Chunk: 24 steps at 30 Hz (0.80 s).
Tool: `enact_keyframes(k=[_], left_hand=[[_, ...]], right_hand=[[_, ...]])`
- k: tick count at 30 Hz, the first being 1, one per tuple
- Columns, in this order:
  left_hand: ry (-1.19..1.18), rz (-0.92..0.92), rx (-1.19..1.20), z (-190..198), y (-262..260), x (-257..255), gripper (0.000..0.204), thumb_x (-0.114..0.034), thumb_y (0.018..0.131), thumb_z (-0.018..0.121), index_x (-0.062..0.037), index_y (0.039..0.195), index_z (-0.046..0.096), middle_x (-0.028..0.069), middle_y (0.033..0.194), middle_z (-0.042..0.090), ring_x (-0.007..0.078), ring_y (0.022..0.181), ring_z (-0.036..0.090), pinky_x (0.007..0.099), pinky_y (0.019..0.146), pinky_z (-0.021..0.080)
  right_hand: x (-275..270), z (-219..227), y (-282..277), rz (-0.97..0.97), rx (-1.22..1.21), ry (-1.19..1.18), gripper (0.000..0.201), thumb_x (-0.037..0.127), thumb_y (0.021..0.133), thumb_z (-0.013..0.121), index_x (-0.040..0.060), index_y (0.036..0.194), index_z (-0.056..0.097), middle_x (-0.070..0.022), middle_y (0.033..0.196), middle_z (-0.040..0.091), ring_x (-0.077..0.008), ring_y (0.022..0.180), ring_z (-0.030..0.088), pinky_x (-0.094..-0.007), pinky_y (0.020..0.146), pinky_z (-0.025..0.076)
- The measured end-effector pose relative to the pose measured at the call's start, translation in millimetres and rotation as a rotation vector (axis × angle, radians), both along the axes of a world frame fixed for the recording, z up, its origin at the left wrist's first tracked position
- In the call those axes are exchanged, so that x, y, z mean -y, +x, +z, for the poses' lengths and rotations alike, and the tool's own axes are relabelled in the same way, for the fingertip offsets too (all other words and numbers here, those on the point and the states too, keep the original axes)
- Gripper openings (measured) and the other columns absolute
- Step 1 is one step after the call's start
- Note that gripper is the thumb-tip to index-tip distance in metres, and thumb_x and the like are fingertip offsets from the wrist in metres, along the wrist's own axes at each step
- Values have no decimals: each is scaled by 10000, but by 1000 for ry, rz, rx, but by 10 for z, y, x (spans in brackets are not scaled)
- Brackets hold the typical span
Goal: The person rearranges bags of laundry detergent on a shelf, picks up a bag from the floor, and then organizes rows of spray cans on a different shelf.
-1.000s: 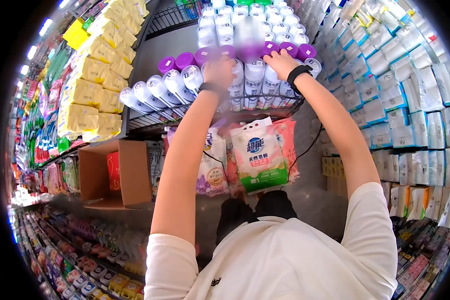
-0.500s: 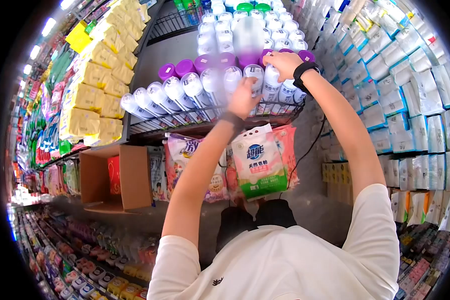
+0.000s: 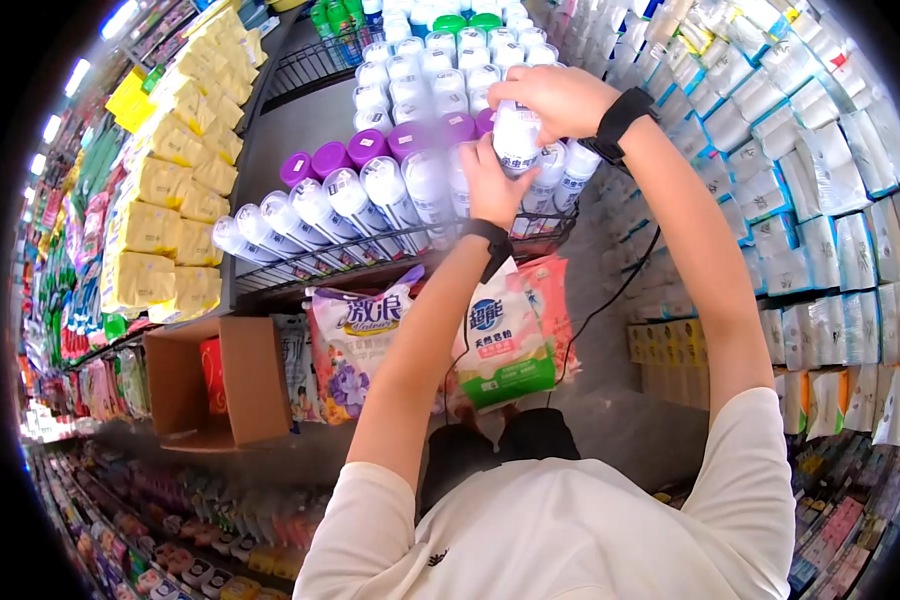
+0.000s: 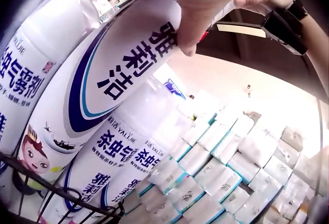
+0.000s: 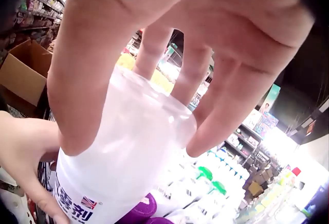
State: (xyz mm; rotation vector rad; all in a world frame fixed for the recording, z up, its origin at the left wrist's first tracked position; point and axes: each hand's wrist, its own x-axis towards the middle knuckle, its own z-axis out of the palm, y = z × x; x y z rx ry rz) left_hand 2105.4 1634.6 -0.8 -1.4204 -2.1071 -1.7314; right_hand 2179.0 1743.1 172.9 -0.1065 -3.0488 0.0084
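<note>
Glossy white spray can with translucent plastic cap; black wire shelf; matt cardboard box.

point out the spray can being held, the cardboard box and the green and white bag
spray can [image 3: 517, 135], head view, on its white body below the right hand
cardboard box [image 3: 255, 380], head view, on its brown side flap
green and white bag [image 3: 502, 345], head view, on its front label

Both arms are raised overhead; the right hand curls its fingers downward in a grip, the left hand grips just below it.
</note>
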Motion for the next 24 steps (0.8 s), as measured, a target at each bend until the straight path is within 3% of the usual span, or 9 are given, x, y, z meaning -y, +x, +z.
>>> enact_keyframes(k=[3,7,12,14,15,16,17,19,24], left_hand=[[136,57,-173,186,-12,4,838,-178,645,843,43,1307,378,222,1180,444,375,1084,486,421,936,411],[176,-195,120,451,-43,110,728,-177,701,839,36,1246,407,167,1174,564,241,1041,586,381,901,468],[301,-207,123,901,-77,588,680,-31,703,823,18,1244,414,116,1175,555,189,1044,578,328,907,478],[308,-191,232,1016,-77,942,630,15,709,803,19,1224,440,115,1149,567,181,1032,580,329,894,484],[296,-174,309,1026,-56,1227,610,32,712,794,24,1215,449,117,1136,571,176,1026,579,326,889,483],[281,-155,379,1026,-29,1517,591,49,714,785,29,1205,458,118,1123,576,172,1020,578,323,885,482],[282,-136,430,1016,11,1675,664,14,690,810,36,1239,436,130,1136,577,196,1034,585,339,894,481],[227,-90,427,899,5,1948,752,-21,665,835,48,1279,405,144,1159,576,218,1031,602,346,889,487],[136,-17,446,539,-43,2324,697,-17,668,834,42,1230,426,135,1150,575,201,1022,604,340,867,504]], right_hand=[[108,263,136,17,-42,0,601,23,603,753,154,1160,571,-87,1008,586,-322,999,581,-417,817,493],[79,472,211,226,-229,-29,627,37,665,728,111,1255,532,-91,1190,587,-285,1094,571,-364,929,461],[347,852,408,167,-383,-613,569,219,796,733,28,1285,514,-133,1198,598,-217,1075,579,-338,917,463],[184,500,365,228,-568,-818,459,234,898,654,45,1290,508,-75,1264,581,-154,1091,573,-309,885,469],[202,333,374,80,-607,-972,457,307,932,619,27,1278,512,-86,1203,614,-136,1030,602,-280,837,486],[210,-126,371,-293,-439,-773,428,282,932,620,32,1265,523,-74,1105,651,-128,950,622,-278,803,494],[166,-576,312,-317,-410,-706,397,253,924,630,24,1235,535,-60,1021,666,-123,900,619,-276,774,498],[398,-1146,230,-333,-338,-1020,438,244,887,675,7,1222,523,-98,1006,662,-166,916,630,-287,799,503],[684,-2125,-194,-666,-302,-839,830,325,725,799,-85,1307,374,-253,1200,552,-338,1121,567,-373,953,449]])
